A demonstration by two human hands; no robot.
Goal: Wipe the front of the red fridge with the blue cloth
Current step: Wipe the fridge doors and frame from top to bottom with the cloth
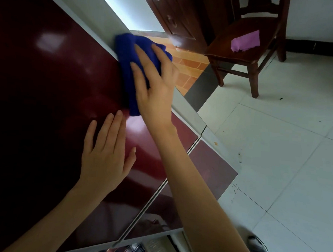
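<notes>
Wiping under way: blue cloth (126, 65) pressed against side edge of red fridge (48, 70) front with spread right hand (156, 94). Left hand (105, 161) laid flat, lower on the front. Next, probably: sweeping toward the middle.

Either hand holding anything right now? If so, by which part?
Nothing gripped. The right hand presses the blue cloth against the red fridge, straight spread fingers over its middle; the left hand lies flat on the fridge, empty.
</notes>
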